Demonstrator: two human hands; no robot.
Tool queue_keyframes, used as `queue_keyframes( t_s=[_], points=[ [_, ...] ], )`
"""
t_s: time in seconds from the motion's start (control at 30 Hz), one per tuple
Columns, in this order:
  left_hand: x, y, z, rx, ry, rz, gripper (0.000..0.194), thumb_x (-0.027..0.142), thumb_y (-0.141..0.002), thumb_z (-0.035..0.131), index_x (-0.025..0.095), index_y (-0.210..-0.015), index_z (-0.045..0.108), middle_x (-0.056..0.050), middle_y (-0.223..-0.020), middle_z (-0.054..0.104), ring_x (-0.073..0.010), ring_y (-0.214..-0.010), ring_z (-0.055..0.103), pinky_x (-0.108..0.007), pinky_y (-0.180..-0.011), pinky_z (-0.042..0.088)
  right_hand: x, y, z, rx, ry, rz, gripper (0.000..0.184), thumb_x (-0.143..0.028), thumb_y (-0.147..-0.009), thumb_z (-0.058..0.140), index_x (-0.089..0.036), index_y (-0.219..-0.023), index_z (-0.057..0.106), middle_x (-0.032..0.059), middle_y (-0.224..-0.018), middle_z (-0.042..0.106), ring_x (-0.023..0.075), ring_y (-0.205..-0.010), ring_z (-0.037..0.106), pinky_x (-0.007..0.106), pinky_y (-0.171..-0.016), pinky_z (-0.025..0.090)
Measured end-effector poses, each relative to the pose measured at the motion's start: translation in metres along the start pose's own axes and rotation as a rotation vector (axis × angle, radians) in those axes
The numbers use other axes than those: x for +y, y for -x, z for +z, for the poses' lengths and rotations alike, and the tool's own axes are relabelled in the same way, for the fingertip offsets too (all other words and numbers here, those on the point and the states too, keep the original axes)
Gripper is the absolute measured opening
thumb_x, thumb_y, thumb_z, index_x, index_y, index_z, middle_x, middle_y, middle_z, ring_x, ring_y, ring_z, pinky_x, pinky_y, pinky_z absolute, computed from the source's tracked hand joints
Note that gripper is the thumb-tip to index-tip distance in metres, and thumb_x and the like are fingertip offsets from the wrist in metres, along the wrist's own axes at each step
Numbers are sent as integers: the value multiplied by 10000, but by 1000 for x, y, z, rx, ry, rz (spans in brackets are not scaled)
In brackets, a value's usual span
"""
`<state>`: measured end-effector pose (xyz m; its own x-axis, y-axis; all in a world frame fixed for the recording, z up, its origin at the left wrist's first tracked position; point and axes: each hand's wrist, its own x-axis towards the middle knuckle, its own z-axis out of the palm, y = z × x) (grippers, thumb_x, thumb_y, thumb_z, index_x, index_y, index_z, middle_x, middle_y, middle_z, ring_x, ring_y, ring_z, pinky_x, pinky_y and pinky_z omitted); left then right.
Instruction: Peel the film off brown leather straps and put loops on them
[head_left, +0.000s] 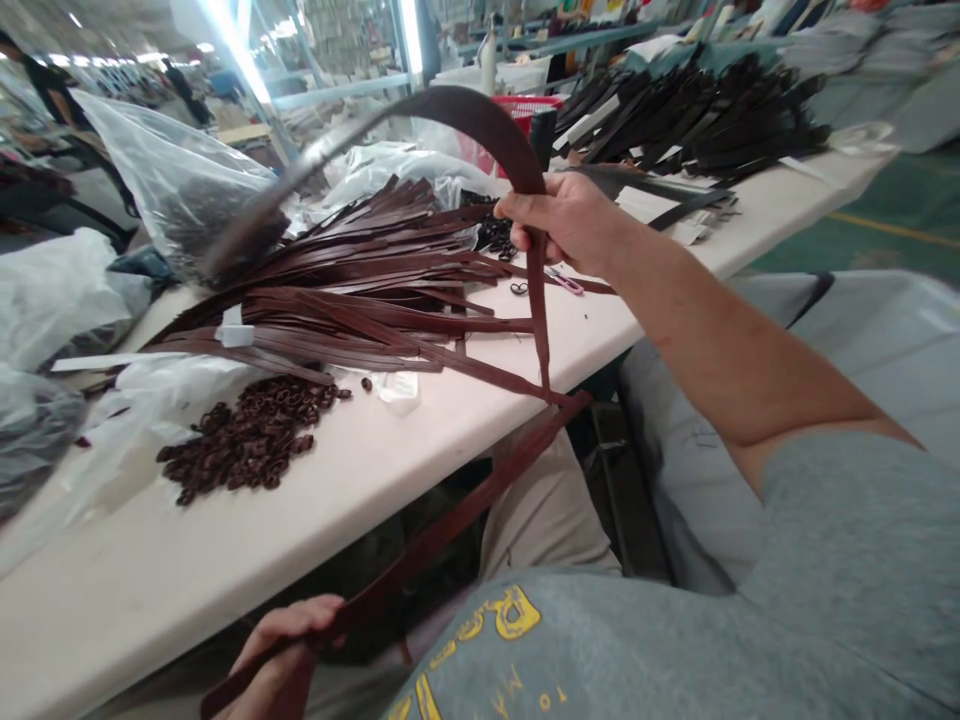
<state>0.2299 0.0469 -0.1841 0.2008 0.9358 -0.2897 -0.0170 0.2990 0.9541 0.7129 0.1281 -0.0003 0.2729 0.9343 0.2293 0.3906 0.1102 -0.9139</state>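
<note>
My right hand (570,222) is raised over the table, thumb and fingers closed on a brown leather strap (480,112). Its long part arches up and away to the left, blurred by motion, while a short end hangs below the hand. Low at the table's front edge, my left hand (279,650) is wrapped round another length of brown strap (457,520), which slants up to the right over my lap. Whether the two lengths join near the table edge, I cannot tell. A layered pile of brown straps (360,320) lies beneath my right hand.
Small brown loops (251,440) lie heaped on the white table (337,500), near plastic bags (172,180). Black straps (697,115) are piled at the far right, beyond a red basket (517,105). Small pink-handled snips (566,283) lie near my right wrist.
</note>
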Motion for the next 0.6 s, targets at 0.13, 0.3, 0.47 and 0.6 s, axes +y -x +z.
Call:
queue_keyframes(
  t_s=[0.13,0.3,0.47,0.6],
  points=[
    [-1,-1,21,-324,110,22,234,432,-715,754,242,-597,688,-40,-547,608,-224,-655,588,-346,-643,512,10,-14,2,-17,-140,112,246,-323,-894,699,-134,-765,608,-70,-535,569,1,-345,365,103,-306,214],
    [-14,-9,14,-688,144,-55,212,393,-815,683,212,-706,689,-46,-548,638,-224,-669,592,-323,-650,463,22,-26,-1,-50,-93,102,302,-376,-849,758,-155,-706,611,-36,-588,612,15,-377,407,122,-314,259],
    [-20,-23,17,-778,-267,-261,264,407,-870,635,150,-846,695,-83,-740,714,-208,-733,612,-300,-715,443,31,-38,7,-34,-45,147,245,-338,-769,836,-179,-757,652,-25,-604,622,59,-439,513,147,-369,411],
    [-22,-29,38,-755,-374,-361,335,467,-908,570,160,-992,673,-65,-720,697,-188,-703,601,-284,-699,444,44,-48,21,-33,-65,269,155,-217,-810,799,-184,-797,648,-18,-639,651,71,-468,561,156,-407,460]
  ],
)
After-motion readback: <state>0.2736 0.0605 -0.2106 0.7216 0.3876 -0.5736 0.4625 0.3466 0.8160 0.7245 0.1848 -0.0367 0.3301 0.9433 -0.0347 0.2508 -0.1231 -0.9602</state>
